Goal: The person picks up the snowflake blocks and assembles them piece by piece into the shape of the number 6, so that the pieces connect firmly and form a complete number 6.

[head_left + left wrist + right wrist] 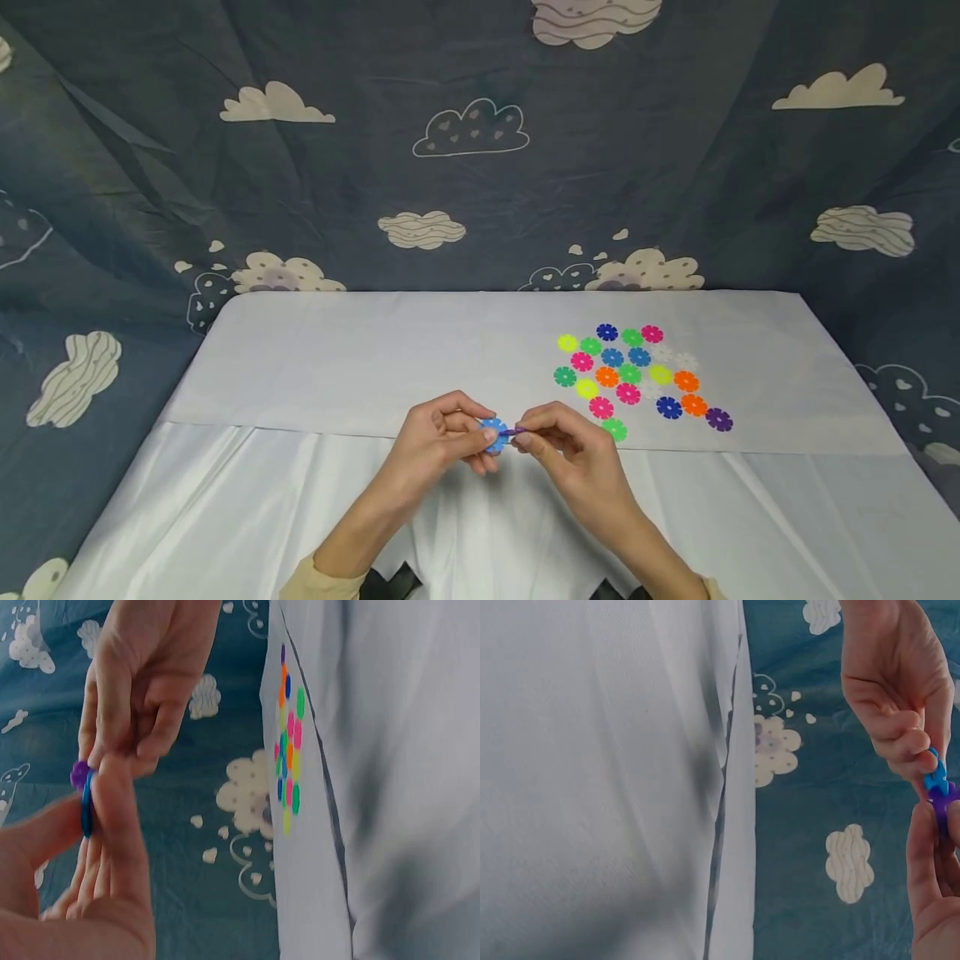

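In the head view my left hand (442, 437) pinches a blue notched disc (495, 435) between thumb and fingers, its flat face turned towards the camera. My right hand (573, 450) pinches a purple notched disc (513, 432), seen edge-on. The two discs meet at their rims, the purple one standing crosswise to the blue one. The left wrist view shows the blue disc (87, 804) edge-on with the purple disc (79, 775) at its far end. From the right wrist, the purple disc (943, 799) overlaps the blue disc (934, 774), and fingertips hide part of both.
Several loose notched discs (628, 393) in many colours lie flat on the white-covered table (360, 358), right of the hands. A purple disc (718, 419) lies at the group's right end. Behind the table hangs a dark cloud-patterned cloth (480, 67).
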{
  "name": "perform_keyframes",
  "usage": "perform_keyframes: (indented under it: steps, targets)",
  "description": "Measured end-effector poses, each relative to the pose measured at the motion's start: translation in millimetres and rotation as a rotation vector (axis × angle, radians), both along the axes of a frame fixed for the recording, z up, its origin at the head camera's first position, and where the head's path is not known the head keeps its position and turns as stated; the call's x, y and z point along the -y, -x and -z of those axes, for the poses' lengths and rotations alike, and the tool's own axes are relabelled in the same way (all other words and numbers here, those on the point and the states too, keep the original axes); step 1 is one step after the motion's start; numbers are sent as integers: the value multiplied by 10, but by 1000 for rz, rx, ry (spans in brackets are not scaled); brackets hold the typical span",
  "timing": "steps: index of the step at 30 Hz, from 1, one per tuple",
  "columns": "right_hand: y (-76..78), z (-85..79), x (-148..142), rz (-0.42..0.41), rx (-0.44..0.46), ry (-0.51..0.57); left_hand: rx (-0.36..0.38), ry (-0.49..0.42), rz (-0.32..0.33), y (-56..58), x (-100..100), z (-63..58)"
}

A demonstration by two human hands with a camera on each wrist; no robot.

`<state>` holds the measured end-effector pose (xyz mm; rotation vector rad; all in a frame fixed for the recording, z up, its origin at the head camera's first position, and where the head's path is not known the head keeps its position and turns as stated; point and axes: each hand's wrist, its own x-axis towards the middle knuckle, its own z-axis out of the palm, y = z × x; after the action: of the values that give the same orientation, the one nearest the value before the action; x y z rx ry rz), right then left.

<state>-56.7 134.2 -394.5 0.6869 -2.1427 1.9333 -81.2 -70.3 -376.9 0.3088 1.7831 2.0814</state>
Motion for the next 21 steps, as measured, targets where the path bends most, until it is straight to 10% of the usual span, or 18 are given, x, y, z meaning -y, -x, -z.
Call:
perform_keyframes:
  steps: [6, 12, 21]
  targets:
    - [28, -15, -41, 23, 88, -117, -7, 15, 66, 23, 70, 21]
    - [72, -149, -255, 205, 185, -356, -35, 56, -14, 54, 87, 10]
    - [119, -311, -586, 263, 173, -533, -58, 67, -65, 108, 189, -26]
